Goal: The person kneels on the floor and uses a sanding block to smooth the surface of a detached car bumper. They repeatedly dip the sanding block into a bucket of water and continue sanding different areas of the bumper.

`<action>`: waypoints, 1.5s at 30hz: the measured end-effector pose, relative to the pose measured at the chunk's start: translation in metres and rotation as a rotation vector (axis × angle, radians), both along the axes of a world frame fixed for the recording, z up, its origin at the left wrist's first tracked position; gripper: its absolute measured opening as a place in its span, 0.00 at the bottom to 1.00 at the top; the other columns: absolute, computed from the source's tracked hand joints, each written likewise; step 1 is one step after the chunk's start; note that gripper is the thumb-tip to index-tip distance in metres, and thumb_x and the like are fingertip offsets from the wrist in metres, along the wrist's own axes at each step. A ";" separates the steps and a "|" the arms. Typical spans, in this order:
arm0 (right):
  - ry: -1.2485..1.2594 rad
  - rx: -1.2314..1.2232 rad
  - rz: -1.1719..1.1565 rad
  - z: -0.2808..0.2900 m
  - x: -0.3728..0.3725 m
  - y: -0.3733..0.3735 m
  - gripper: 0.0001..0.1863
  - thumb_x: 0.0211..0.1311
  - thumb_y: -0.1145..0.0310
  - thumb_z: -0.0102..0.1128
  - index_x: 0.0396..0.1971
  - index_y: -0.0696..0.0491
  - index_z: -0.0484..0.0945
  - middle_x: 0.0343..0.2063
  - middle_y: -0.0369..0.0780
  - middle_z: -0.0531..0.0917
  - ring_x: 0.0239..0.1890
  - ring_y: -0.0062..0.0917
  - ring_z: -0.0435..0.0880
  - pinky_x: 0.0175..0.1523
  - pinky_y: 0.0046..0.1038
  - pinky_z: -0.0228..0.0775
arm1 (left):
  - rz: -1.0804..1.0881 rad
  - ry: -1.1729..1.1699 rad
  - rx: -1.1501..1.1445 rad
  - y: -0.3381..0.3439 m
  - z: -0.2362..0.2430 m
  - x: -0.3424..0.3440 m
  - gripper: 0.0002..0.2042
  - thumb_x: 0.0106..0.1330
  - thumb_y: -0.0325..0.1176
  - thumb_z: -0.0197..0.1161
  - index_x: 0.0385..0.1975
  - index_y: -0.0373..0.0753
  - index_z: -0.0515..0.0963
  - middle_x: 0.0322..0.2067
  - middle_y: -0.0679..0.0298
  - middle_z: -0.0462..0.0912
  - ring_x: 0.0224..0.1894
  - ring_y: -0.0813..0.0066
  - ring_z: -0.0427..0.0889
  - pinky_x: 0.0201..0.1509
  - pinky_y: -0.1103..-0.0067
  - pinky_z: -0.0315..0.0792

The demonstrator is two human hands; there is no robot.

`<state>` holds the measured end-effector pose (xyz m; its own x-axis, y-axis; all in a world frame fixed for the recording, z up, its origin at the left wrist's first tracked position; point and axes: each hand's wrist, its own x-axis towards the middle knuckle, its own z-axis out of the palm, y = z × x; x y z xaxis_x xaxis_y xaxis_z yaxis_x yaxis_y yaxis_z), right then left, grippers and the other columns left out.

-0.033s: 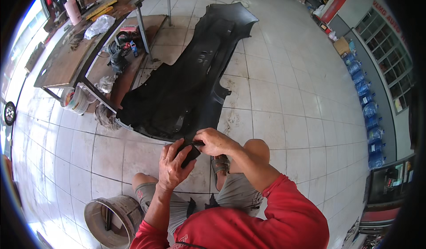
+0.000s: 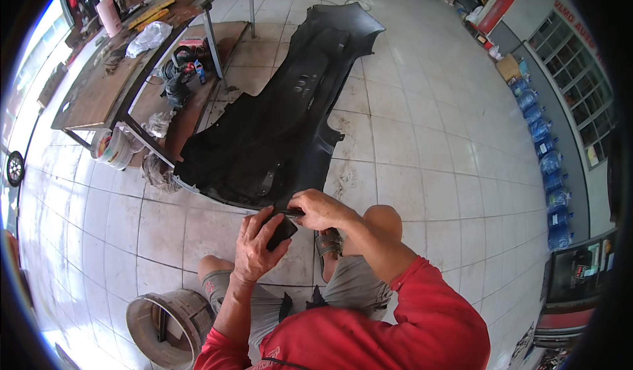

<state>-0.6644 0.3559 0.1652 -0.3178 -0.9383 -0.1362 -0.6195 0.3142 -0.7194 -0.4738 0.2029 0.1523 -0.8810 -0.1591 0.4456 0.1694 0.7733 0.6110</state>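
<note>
Pale tiles (image 2: 422,146) surround our black panel (image 2: 264,132), workbench (image 2: 99,103) left, bottles (image 2: 541,131) right; by its near end our left hand (image 2: 254,248) grips a dark block (image 2: 283,231), right hand (image 2: 320,210) pinching a dark strip (image 2: 287,212)

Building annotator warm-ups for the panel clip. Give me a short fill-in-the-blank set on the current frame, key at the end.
1. The hand gripping the small dark block is the person's ____ one.
2. Of the black panel's two ends, near and far, the right hand is at the ____ one.
3. The person's shirt is ____ in colour.
4. The row of blue water jugs lies toward the picture's ____ edge.

Missing words: left; near; red; right.
</note>
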 end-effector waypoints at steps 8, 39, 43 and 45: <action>0.027 0.325 0.093 0.001 -0.001 -0.017 0.25 0.56 0.77 0.64 0.56 0.60 0.77 0.46 0.54 0.88 0.53 0.50 0.87 0.55 0.47 0.79 | -0.176 -0.317 0.071 -0.010 -0.003 0.014 0.52 0.49 0.33 0.81 0.80 0.43 0.61 0.77 0.47 0.61 0.71 0.40 0.71 0.73 0.57 0.71; -0.007 -0.073 -0.587 0.100 -0.030 0.139 0.22 0.68 0.65 0.73 0.60 0.54 0.82 0.38 0.38 0.89 0.38 0.23 0.88 0.47 0.27 0.82 | -0.184 -0.323 0.109 0.002 -0.055 0.000 0.39 0.50 0.39 0.79 0.66 0.36 0.77 0.60 0.48 0.74 0.63 0.43 0.77 0.67 0.57 0.75; 0.004 0.051 -0.930 0.078 -0.031 0.208 0.23 0.68 0.60 0.74 0.58 0.54 0.82 0.38 0.40 0.89 0.38 0.24 0.88 0.45 0.29 0.81 | -0.177 -0.293 0.105 0.002 -0.055 -0.001 0.39 0.49 0.37 0.80 0.65 0.35 0.77 0.61 0.48 0.73 0.62 0.44 0.77 0.66 0.58 0.75; 0.001 0.112 -1.025 0.060 -0.024 0.242 0.23 0.69 0.60 0.73 0.58 0.56 0.83 0.37 0.42 0.90 0.35 0.25 0.88 0.43 0.30 0.81 | -0.182 -0.326 0.136 0.004 -0.051 -0.002 0.39 0.49 0.37 0.80 0.66 0.35 0.77 0.61 0.48 0.72 0.62 0.44 0.78 0.66 0.58 0.76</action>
<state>-0.6886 0.5978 0.2252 -0.9583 -0.1989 -0.2051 -0.0173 0.7568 -0.6534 -0.4758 0.2069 0.1009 -0.9920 -0.0254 0.1234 0.0765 0.6568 0.7501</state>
